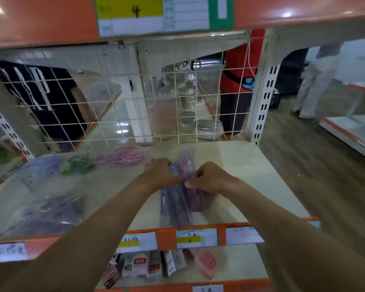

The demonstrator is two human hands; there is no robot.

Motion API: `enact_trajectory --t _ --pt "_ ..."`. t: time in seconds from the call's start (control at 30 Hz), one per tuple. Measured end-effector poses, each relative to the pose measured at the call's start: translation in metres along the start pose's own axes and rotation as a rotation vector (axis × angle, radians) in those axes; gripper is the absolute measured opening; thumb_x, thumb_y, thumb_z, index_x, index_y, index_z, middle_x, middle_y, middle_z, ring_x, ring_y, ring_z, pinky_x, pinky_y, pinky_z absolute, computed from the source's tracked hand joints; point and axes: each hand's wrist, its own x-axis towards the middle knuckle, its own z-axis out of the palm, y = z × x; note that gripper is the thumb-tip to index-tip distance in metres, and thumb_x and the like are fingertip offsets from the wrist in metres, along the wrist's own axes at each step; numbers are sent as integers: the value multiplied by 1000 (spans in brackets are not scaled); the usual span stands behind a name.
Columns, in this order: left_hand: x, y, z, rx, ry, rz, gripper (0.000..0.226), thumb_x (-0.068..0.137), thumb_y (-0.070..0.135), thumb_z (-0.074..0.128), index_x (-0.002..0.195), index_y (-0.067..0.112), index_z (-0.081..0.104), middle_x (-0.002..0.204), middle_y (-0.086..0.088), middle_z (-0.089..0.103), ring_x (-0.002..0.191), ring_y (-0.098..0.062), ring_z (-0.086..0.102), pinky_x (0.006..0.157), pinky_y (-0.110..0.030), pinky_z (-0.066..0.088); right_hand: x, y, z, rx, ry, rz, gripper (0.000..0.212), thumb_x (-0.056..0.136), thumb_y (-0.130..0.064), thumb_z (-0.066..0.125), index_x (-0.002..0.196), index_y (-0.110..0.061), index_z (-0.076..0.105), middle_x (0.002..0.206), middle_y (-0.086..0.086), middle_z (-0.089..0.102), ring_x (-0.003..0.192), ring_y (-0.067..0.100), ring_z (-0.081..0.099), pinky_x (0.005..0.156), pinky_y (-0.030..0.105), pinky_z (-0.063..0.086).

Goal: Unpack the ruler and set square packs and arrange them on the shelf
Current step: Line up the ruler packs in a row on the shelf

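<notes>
Several purple ruler packs (pixel 178 205) lie lengthwise in the middle of the cream shelf (pixel 240 175), stacked side by side in clear wrapping. My left hand (pixel 159 171) grips the left side of the stack near its far end. My right hand (pixel 209 178) pinches the right side of the same stack with curled fingers. One pack (pixel 187 159) sticks out beyond both hands toward the wire grid. The image is blurred, so the edges of single packs are hard to tell apart.
To the left on the shelf lie pink (pixel 122 155), green (pixel 79 164) and blue (pixel 44 165) packs and a large clear bag (pixel 44 213). A wire grid (pixel 118 106) closes the back. Price labels (pixel 196 238) line the orange front edge. The lower shelf holds small boxed goods (pixel 143 265). People stand beyond.
</notes>
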Motion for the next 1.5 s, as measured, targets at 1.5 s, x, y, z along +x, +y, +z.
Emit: enact_trajectory --t 1.5 --pt "-1 25 48 -1492 -413 -157 19 95 1 46 99 7 64 79 -13 68 67 -23 70 62 -37 60 -23 45 0 882 382 -28 21 96 -4 50 110 -12 63 77 10 64 65 18 57 65 26 52"
